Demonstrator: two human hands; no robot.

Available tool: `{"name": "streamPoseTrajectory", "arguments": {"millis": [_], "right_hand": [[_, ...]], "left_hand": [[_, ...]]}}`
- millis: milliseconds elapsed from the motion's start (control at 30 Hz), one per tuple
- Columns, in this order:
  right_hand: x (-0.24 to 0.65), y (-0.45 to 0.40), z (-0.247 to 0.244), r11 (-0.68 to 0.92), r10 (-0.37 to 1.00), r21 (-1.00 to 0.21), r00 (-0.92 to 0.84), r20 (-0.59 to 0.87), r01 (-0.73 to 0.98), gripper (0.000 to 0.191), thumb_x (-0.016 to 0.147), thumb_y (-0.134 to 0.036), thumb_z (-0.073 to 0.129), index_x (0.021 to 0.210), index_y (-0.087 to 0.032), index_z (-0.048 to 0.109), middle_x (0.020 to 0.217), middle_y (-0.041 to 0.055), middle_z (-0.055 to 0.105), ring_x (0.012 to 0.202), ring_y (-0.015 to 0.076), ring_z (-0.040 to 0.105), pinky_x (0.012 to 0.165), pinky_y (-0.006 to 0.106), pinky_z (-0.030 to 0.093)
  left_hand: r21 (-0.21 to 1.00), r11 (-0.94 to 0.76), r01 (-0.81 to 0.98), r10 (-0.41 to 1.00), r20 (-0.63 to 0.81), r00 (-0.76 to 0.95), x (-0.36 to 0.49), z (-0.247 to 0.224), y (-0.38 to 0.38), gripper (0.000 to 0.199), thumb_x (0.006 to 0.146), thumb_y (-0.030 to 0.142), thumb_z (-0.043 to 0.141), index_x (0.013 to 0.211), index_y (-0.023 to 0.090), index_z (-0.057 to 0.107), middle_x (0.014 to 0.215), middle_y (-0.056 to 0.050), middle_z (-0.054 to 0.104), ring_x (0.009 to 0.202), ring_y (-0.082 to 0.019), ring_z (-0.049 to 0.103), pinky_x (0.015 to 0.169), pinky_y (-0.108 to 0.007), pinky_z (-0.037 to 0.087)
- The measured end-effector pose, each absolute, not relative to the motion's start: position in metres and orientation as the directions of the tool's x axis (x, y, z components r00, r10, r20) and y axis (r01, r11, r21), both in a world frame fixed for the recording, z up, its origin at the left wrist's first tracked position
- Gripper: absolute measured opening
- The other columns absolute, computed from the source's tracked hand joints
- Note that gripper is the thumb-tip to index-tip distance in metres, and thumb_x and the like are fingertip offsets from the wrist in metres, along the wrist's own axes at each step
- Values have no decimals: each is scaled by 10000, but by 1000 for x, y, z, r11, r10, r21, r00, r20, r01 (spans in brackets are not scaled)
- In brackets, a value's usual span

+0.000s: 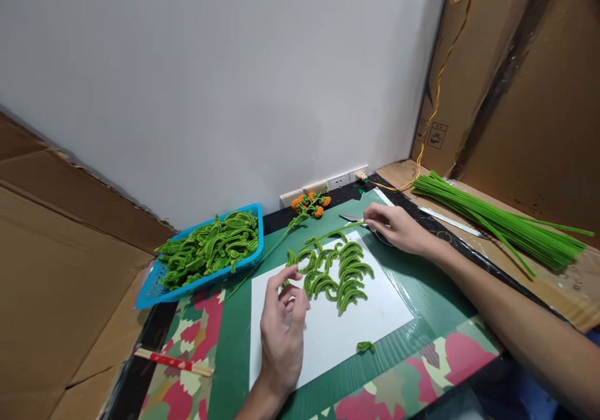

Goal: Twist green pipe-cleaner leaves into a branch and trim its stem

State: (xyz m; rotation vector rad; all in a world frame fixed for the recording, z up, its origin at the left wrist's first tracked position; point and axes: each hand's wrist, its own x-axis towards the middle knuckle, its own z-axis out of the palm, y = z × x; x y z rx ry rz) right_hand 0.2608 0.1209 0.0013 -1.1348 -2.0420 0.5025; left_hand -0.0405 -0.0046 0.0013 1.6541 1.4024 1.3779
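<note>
Curved green fuzzy pieces (354,270) lie in rows on a white sheet (328,339). My left hand (284,320) is over the sheet's left part, fingers curled near the leftmost pieces; whether it pinches anything cannot be made out. Beyond the sheet, my right hand (394,226) pinches the end of a thin green stem (344,227) that reaches left over the top of the rows. Scissors (351,218) lie partly hidden behind my right hand. One small green piece (365,347) rests on the green mat (394,357) in front of the sheet.
A blue basket (260,239) of green pieces stands at left. An orange flower stem (309,205) lies at the back, near wall sockets (340,183). Green pipe cleaners (497,220) and a white-bladed tool (452,222) are at right. Wrapped chopsticks (173,362) lie front left; cardboard (539,107) flanks the table.
</note>
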Motion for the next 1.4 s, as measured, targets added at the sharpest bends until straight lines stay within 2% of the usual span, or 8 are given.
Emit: {"name": "streamPoseTrajectory", "arguments": {"millis": [100,267,467,767,1033,1133,1233,1400], "right_hand": [[247,109,3,642,764,-619,-445,467,451,180,1086,-305,533,1019,-195,659,825,12,675,671,146,555,641,251,426],[234,101,0,726,683,-543,-529,503,422,157,1083,-263,570,1034,-193,702,885,39,720,721,153,608,660,256,419],[233,99,5,703,705,-607,-478,524,371,193,1080,-284,591,996,-182,732,833,19,714,678,134,590,647,249,422],[237,98,15,629,773,-678,-404,490,381,261,1091,-343,577,1008,-170,754,889,44,729,692,132,566,645,259,424],[235,98,17,20,859,-992,-505,82,-127,391,943,-536,770,863,-154,772,577,-47,506,509,101,437,506,250,367],[230,93,17,-176,818,-905,-569,85,-388,334,898,-469,837,834,-147,778,687,-3,603,630,113,549,616,248,485],[224,87,20,-261,786,-803,-600,146,-537,284,871,-416,868,786,-160,780,901,54,703,829,139,656,834,279,556],[223,76,28,-184,736,-785,-612,290,-592,231,930,-436,805,975,-216,862,1481,120,655,1294,242,653,1213,430,438]], "left_hand": [[936,-246,251,935,297,-191,-43,3,4,405,1045,402,605,1430,289,554,1206,-59,639,735,-123,602,568,-230,512],[816,-209,539,902,373,-216,-51,7,14,337,1047,472,608,1286,267,728,1327,-81,596,1027,-203,628,869,-308,557],[785,-230,575,916,375,-145,-52,5,14,352,1102,497,505,1189,254,744,1271,-73,672,1245,-256,595,1068,-364,470],[857,-187,480,970,239,-50,-51,-5,8,376,1090,520,543,1086,203,747,975,-40,705,952,-216,656,834,-301,498],[930,-108,351,988,141,-69,-45,-5,3,389,998,520,698,1106,161,799,803,-35,728,853,-211,689,819,-298,563],[949,-108,296,992,121,-27,-40,1,0,353,992,499,713,977,163,820,834,-62,766,973,-238,718,965,-336,568],[969,-75,236,997,79,-7,-36,6,-1,347,979,491,735,973,156,826,871,-77,792,879,-218,713,867,-318,601],[991,-14,130,994,0,106,-28,7,-3,356,979,459,752,1094,131,829,974,-119,836,794,-191,726,758,-285,621]]}}
